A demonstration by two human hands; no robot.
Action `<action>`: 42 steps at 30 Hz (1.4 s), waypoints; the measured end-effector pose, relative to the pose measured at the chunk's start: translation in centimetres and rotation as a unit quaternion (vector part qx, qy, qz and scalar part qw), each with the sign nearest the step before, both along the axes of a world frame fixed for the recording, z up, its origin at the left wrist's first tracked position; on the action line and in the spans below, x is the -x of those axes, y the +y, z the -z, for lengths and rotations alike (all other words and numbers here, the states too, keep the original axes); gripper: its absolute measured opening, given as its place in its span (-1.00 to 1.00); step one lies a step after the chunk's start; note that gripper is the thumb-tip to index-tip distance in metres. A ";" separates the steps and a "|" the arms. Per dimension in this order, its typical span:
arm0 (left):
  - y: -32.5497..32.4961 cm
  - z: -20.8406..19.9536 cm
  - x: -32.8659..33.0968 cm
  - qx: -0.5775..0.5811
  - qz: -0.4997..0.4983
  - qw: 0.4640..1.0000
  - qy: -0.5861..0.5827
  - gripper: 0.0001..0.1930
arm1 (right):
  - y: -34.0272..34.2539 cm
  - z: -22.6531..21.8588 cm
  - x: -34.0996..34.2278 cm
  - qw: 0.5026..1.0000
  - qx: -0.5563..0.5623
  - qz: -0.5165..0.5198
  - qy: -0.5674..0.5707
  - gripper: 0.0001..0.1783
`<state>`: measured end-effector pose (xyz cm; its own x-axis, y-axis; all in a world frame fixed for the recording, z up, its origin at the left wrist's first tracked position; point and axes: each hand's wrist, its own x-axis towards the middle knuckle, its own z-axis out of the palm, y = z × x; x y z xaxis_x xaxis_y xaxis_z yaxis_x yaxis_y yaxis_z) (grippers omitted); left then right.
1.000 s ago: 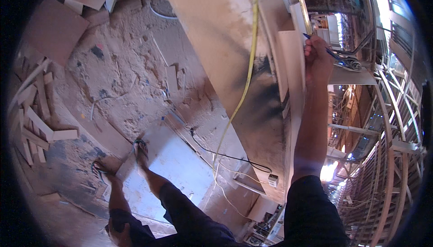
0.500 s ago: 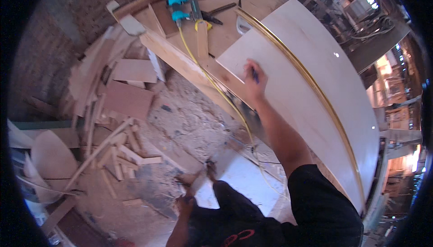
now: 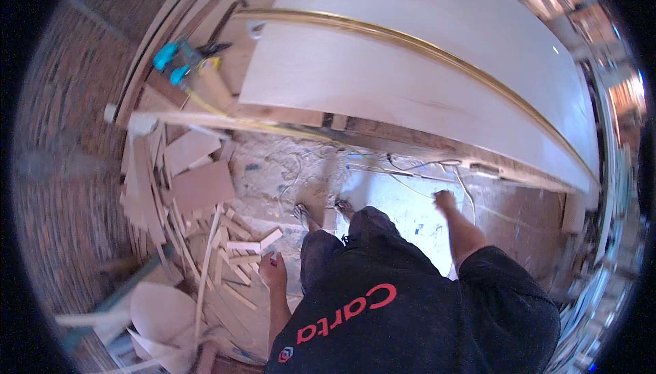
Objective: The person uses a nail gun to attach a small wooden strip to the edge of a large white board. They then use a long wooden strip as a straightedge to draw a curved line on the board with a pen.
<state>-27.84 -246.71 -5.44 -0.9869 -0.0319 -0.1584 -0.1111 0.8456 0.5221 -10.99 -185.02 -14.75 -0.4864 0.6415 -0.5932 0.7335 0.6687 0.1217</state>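
Observation:
My left hand (image 3: 274, 273) hangs low beside my left leg, above the scattered wood offcuts (image 3: 239, 247). Its fingers are curled around something small, partly pale, that I cannot make out. Out to my right, below the workbench edge, is my right hand (image 3: 445, 202), closed and blurred; whatever it may hold is hidden. On the bench lies a large white panel (image 3: 328, 66). A long gold trim strip (image 3: 410, 47) runs lengthwise across it, bending with the lens. Neither hand touches the panel or the strip.
A teal nail gun (image 3: 176, 63) with a yellow hose (image 3: 273, 127) rests at the bench's left end. Brown board pieces (image 3: 203, 186) lean near the brick wall (image 3: 61, 169). A bright sheet (image 3: 403, 213) lies on the floor under the bench.
My right hand has left the white panel, where it held a blue pen, and dropped below the bench edge. My view has turned, and my left hand now shows beside the offcuts.

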 end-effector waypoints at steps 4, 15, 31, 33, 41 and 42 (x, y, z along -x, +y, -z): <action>0.6 -0.1 5.3 -0.020 0.114 0.993 0.013 -0.82 | 3.5 -5.3 -6.2 0.817 0.050 0.489 0.300 -0.74; 15.9 -12.0 26.2 -0.094 0.346 0.891 0.277 -0.79 | -18.3 -6.4 -9.0 0.931 0.140 0.266 0.208 -0.61; 52.9 -10.0 27.4 0.077 0.475 0.837 0.260 -0.30 | 0.9 -9.0 -18.6 0.697 -0.006 0.594 0.401 -0.73; 53.4 -9.3 27.3 0.060 0.467 0.848 0.242 -0.29 | 2.8 -9.8 -18.0 0.649 -0.017 0.622 0.439 -0.73; 54.6 -9.4 29.3 0.013 0.470 0.849 0.241 -0.19 | -7.3 -5.9 -17.8 0.784 -0.005 0.562 0.262 -0.76; 55.3 -9.6 30.1 -0.003 0.474 0.841 0.262 -0.18 | -9.3 -5.2 -17.6 0.786 0.021 0.580 0.215 -0.77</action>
<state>-57.91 -191.42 4.13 -0.5032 0.8075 0.3080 0.8576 0.4225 0.2934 6.65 -194.34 -9.51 0.2487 0.7858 -0.5662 0.8197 -0.4822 -0.3092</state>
